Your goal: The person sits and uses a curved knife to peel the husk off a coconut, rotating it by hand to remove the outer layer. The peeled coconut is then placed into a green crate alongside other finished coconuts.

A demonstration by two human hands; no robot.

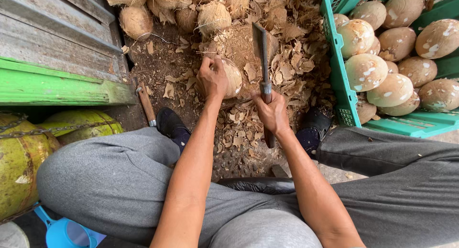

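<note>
Coconut (233,78), partly peeled, pale: on chopping stump (239,47), left hand (212,79) wrapped over its near side. Cleaver (262,52): just right of coconut, blade raised, handle gripped tight in right hand (273,113). Green crate (340,76) of peeled coconuts: farther right of coconut. Husk scraps (291,61): around stump. Unpeeled coconuts (136,21): beyond it.

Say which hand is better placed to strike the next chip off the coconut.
Right, probably. The right hand grips the cleaver by its handle, blade raised beside the coconut. The left hand is occupied, pressing on the coconut on the ground.
</note>
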